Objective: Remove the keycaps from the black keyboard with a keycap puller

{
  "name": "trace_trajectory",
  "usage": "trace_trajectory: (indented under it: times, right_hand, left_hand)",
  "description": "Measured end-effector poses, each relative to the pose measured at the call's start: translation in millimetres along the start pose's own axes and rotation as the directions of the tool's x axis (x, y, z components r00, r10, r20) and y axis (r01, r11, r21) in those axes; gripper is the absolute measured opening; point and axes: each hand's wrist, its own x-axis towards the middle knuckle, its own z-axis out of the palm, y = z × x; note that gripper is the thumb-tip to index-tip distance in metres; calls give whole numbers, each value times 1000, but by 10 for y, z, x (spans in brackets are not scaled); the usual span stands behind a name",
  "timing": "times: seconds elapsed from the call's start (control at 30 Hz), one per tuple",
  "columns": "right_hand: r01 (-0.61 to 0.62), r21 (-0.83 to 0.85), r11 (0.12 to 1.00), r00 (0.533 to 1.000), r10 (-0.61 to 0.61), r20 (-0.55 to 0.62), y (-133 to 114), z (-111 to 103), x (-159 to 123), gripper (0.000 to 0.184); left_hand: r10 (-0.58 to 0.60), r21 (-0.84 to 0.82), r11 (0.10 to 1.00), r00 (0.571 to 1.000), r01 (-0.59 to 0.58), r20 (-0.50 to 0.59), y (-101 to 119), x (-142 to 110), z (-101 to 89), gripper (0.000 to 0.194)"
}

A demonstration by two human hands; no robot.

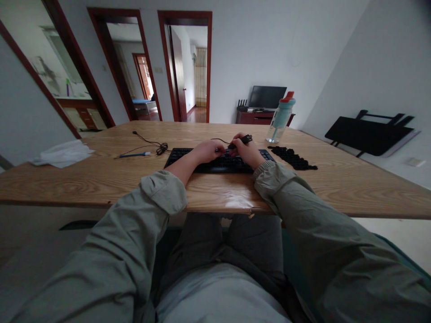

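Observation:
A black keyboard [215, 167] lies on the wooden table in front of me, partly covered by both hands. My left hand [208, 151] is over its middle with curled fingers. Something small and dark shows at those fingertips, too small to name. Just beside it, my right hand [244, 149] is closed around a black-handled tool [247, 139] whose working end is hidden. Right of the keyboard, loose black keycaps [293, 158] lie in rows on the tabletop. A blue brush [134, 154] with pale bristles rests to the left.
A coiled black cable [162, 148] lies left of the keyboard. Further left is crumpled white tissue or cloth [63, 153]. A clear bottle [280, 119] with a red and teal lid stands behind the keycaps. The wooden table's [222, 193] near edge runs before my lap.

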Motion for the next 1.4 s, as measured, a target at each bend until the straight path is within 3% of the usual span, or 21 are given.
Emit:
trace_trajectory:
  times: [0.3,0.53,0.83,1.0,1.2,1.4]
  right_hand:
    - [10,-32,999,1000,-11,-5,14,17,35,7]
    - [60,-167,984,994,-73,-78,49,25,114,8]
    - [35,-164,986,999,-38,-20,0,33,-87,7]
    - [153,-262,953,988,-146,45,-82,66,-223,7]
    - [313,-413,855,948,-256,188,-203,98,-446,4]
    - [333,-472,816,942,-269,199,-189,54,-455,6]
  left_hand:
    - [10,8,1000,1000,-10,-10,-21,0,11,25]
    - [-28,-22,999,1000,28,-10,-15,17,17,24]
    - [16,27,999,999,-17,32,108,-27,-32,23]
    - [53,89,994,998,-57,41,116,-36,-53,23]
    - [103,104,989,993,-108,49,144,-50,-67,21]
    - [16,167,986,1000,-19,18,131,-54,-58,19]
